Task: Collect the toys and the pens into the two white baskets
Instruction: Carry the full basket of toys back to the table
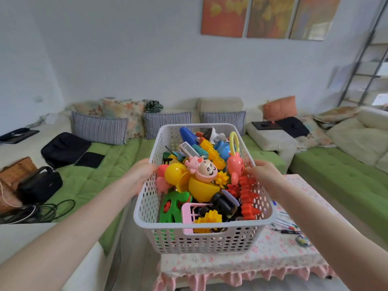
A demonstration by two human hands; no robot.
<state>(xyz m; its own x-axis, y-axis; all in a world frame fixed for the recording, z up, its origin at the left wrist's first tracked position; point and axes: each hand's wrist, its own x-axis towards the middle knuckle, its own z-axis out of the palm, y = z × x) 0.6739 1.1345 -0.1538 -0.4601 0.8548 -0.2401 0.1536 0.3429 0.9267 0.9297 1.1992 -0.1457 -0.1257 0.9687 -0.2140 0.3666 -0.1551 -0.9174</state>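
A white perforated basket [201, 240] is held up in front of me, above the left part of a low table. It is packed with colourful plastic toys [201, 179]: yellow egg halves, a pink round-faced figure, red gears, a green piece, a blue bottle. My left hand [139, 175] grips the basket's left rim. My right hand [265, 175] grips its right rim. Several pens [286, 224] lie on the table to the right of the basket, partly hidden behind it. Only one basket is in view.
The low table [273, 255] has a pink floral cloth with a frill. A green L-shaped sofa [117, 156] with striped cushions runs behind it. Black bags [63, 148], a brown bag and cables lie on its left part. A white surface [31, 236] is at lower left.
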